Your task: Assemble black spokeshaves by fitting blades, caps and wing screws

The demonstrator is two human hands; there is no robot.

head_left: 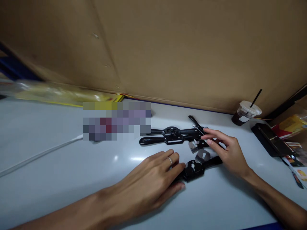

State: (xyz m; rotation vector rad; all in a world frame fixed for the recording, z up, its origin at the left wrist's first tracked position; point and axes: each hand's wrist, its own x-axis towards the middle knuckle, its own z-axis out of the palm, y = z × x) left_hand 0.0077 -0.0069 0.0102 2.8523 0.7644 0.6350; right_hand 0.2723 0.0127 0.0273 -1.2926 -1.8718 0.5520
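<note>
My left hand (160, 174), with a ring on one finger, is closed round the left handle of a black spokeshave (193, 171) lying low on the table. My right hand (227, 150) reaches over from the right with fingers stretched and apart. Its fingertips are over a cluster of black parts, and whether they touch any is unclear. Beneath them lie a blade piece with a metal screw (196, 145) and a slotted grey blade (203, 156). Behind, two more black spokeshaves lie side by side, the nearer spokeshave body (153, 140) and the farther one (171, 130).
A lidded plastic cup (244, 115) with dark drink and a straw stands at the back right. Near it lies a black case (268, 139). Yellow plastic packaging (59, 92) lines the back left. A white cable (43, 155) runs to a pixelated patch. A cardboard wall (179, 57) closes the back.
</note>
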